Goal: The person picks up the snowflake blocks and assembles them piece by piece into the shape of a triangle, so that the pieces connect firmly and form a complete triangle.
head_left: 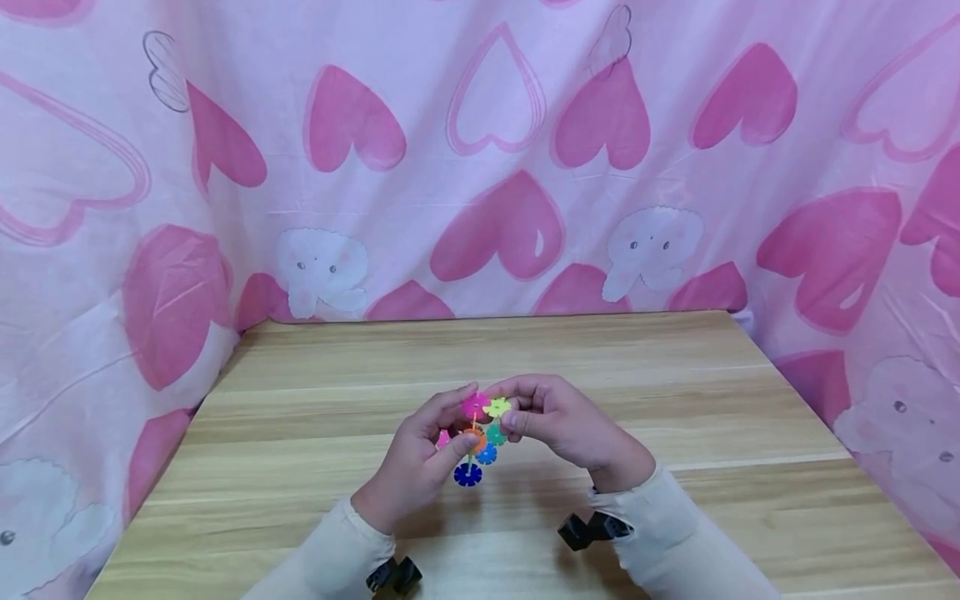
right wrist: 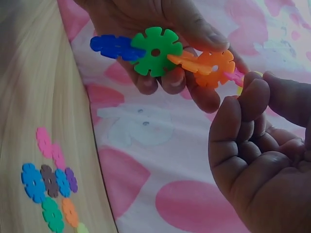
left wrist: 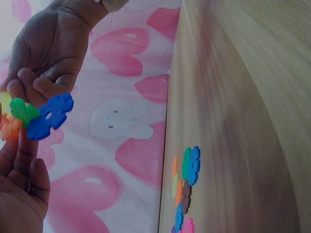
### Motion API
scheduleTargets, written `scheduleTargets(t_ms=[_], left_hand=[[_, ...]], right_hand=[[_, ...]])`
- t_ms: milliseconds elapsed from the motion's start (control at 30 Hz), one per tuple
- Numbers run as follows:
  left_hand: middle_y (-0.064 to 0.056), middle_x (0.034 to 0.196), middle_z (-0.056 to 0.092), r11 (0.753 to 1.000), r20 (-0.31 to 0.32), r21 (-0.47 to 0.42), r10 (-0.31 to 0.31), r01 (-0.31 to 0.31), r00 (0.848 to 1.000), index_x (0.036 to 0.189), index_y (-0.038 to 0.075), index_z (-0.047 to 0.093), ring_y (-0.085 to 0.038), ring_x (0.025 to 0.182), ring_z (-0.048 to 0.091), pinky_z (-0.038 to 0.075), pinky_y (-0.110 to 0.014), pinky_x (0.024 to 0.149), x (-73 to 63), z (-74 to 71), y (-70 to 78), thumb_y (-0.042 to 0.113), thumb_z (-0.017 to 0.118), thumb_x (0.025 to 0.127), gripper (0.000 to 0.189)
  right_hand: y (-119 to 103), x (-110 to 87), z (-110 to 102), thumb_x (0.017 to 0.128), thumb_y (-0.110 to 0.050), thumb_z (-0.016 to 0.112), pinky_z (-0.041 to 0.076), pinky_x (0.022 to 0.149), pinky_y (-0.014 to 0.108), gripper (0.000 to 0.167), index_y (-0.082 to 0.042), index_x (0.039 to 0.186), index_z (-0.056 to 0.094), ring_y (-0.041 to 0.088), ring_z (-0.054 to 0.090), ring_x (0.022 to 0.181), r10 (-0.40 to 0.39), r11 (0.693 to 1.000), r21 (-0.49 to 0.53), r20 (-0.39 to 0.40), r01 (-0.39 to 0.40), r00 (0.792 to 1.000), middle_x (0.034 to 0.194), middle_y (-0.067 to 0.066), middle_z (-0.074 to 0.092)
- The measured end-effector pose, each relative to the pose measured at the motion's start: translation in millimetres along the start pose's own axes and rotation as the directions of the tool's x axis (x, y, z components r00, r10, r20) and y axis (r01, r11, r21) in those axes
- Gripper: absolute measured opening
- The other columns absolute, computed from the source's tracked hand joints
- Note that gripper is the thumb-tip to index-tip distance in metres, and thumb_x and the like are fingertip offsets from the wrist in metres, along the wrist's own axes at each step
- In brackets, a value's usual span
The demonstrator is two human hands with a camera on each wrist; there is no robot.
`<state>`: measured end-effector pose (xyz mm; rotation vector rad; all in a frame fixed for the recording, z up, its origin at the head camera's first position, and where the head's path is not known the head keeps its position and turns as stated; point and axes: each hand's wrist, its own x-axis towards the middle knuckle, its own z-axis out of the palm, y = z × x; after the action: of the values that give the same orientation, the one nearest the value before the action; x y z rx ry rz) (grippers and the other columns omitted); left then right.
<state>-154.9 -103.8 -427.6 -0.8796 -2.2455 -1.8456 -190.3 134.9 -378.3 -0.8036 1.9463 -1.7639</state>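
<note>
Both hands hold a chain of slotted snowflake discs above the wooden table. From its lower end run a dark blue disc (head_left: 468, 475), a green disc (right wrist: 155, 52), two orange discs (right wrist: 215, 69), a pink disc (head_left: 476, 406) and a yellow disc (head_left: 497, 407). My left hand (head_left: 412, 462) grips the chain's middle, its thumb across an orange disc. At the upper end, my right hand (head_left: 577, 429) pinches the yellow disc between thumb and forefinger. In the right wrist view the right fingertips (right wrist: 255, 92) mostly hide the yellow disc.
Loose discs lie on the wooden table (head_left: 315, 367) beneath the hands, including a blue one (right wrist: 33, 183), a brown one (right wrist: 49, 180), a green one (right wrist: 52, 214) and a pink one (right wrist: 43, 142). A pink heart-print cloth (head_left: 420, 192) hangs behind and at both sides.
</note>
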Motion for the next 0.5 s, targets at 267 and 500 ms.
scheduleTargets(t_ms=[267,500], left_hand=[[-0.008,0.118,0.072,0.996,-0.104,0.057,-0.063,0.069,0.993,0.158,0.030,0.043,-0.020,0.099,0.062,0.058,-0.029,0.083,1.0,2.8,2.7,0.011,0.066,0.104,0.062],[-0.004,0.120,0.071,0.999,-0.189,0.030,-0.027,0.033,0.982,0.157,0.029,0.041,-0.020,0.103,0.064,0.056,-0.027,0.083,2.0,2.9,0.5,0.007,0.065,0.104,0.062]], right_hand=[[6.2,5.1,-9.1,0.107,-0.009,0.060,0.062,0.084,0.033,0.042,-0.002,0.148,0.056,0.027,0.068,0.089,0.004,0.995,-0.101,-0.079,-0.012,0.997,0.092,0.014,0.065],[33.0,15.3,-13.4,0.104,-0.024,0.068,0.050,0.062,0.030,0.039,-0.017,0.143,0.064,0.023,0.055,0.072,0.159,0.926,-0.295,-0.260,-0.235,0.952,0.084,0.012,0.062]])
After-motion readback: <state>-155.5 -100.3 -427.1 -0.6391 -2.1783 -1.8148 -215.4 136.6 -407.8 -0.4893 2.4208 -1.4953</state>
